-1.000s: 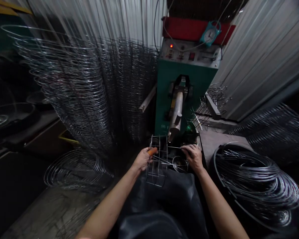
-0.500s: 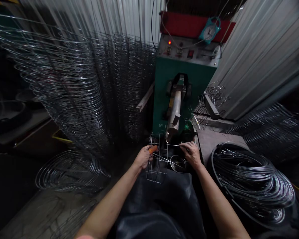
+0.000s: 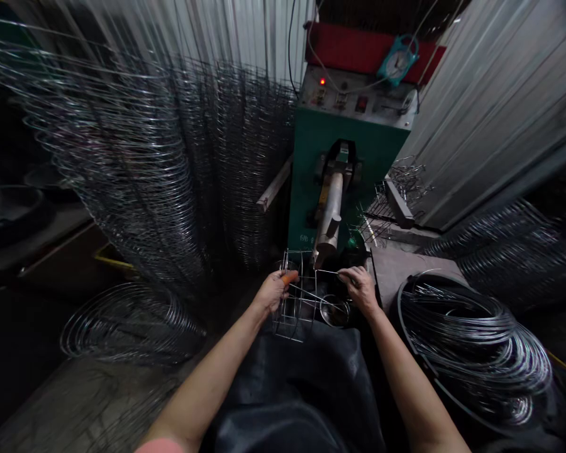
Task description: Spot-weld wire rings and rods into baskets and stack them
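Note:
A round wire frame (image 3: 295,319) hangs upright below the metal arm (image 3: 329,217) of a green machine (image 3: 306,151). My left hand (image 3: 271,291) is closed at the frame's left side, with an orange piece (image 3: 290,277) at its fingertips. On the other side, my right hand (image 3: 360,288) pinches the end of a thin wire rod (image 3: 327,272), whose far end meets the frame just under the arm's tip. Long thin wires cross the frame toward a small round metal ring or dish (image 3: 334,311) between my hands.
Tall stacks of wire rings (image 3: 136,145) stand at the left. A loose coil (image 3: 122,327) lies on the floor below them. At the right, a black tub (image 3: 434,371) holds wire hoops (image 3: 481,340) beside a grey board (image 3: 412,267). A teal clock (image 3: 399,60) hangs on the machine.
The view has shifted slightly. Both hands, the frame and the rod keep nearly the same places under the arm.

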The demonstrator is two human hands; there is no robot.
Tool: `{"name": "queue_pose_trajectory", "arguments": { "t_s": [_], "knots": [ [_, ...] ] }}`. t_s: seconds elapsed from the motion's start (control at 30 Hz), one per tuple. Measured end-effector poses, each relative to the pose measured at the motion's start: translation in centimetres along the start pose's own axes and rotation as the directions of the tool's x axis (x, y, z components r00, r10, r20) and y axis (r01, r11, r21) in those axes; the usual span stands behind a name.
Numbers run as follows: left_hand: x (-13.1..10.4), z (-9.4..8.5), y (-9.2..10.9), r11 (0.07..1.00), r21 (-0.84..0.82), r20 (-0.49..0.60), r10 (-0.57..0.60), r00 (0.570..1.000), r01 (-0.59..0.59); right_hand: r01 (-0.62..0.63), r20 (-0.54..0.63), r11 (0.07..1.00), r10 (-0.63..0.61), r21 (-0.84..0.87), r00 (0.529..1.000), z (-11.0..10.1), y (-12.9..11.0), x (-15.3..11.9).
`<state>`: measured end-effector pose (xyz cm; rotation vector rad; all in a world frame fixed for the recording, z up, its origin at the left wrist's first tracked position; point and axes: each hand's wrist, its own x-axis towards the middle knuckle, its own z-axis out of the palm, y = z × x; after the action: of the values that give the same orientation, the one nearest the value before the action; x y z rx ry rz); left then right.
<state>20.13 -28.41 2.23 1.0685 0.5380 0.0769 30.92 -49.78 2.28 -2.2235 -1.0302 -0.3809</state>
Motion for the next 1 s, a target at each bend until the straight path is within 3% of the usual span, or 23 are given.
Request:
{"name": "queue_pose_trajectory", "arguments": {
  "t_s": [0.27, 0.4, 0.5, 0.6, 0.7, 0.87, 1.0],
  "knots": [
    [0.7, -0.2, 0.1, 0.999, -0.010, 0.018, -0.034, 0.999, 0.034, -0.021, -0.030, 1.000, 0.021, 0.000, 0.999, 0.1, 0.4, 0.0],
    [0.5, -0.2, 0.2, 1.000, 0.005, 0.021, -0.031, 0.999, 0.031, -0.036, -0.081, 0.996, 0.029, -0.087, 0.996, -0.8, -3.4, -1.0],
    [0.3, 0.0, 0.3, 1.000, 0.022, 0.005, -0.016, 1.000, 0.016, -0.046, 0.028, 0.998, 0.045, 0.031, 0.999, 0.0, -7.1, -2.1],
    [0.2, 0.1, 0.4, 0.999, 0.031, -0.017, -0.020, 1.000, 0.020, -0.104, 0.136, 0.980, 0.081, 0.168, 0.987, 1.6, -9.0, -2.9],
    [0.1, 0.2, 0.6, 0.999, 0.026, -0.031, -0.039, 0.999, 0.040, -0.133, 0.101, 0.977, 0.118, 0.166, 0.988, 2.0, -8.1, -3.0],
    [0.1, 0.1, 0.9, 0.999, 0.033, -0.028, -0.037, 0.999, 0.038, -0.079, -0.101, 0.996, 0.084, 0.045, 0.991, 0.5, -3.8, -2.5],
    [0.3, 0.2, 1.0, 0.999, 0.029, -0.031, -0.022, 0.999, 0.023, -0.046, -0.127, 0.997, 0.054, 0.060, 0.990, 0.4, -1.7, -2.4]
  ]
}}
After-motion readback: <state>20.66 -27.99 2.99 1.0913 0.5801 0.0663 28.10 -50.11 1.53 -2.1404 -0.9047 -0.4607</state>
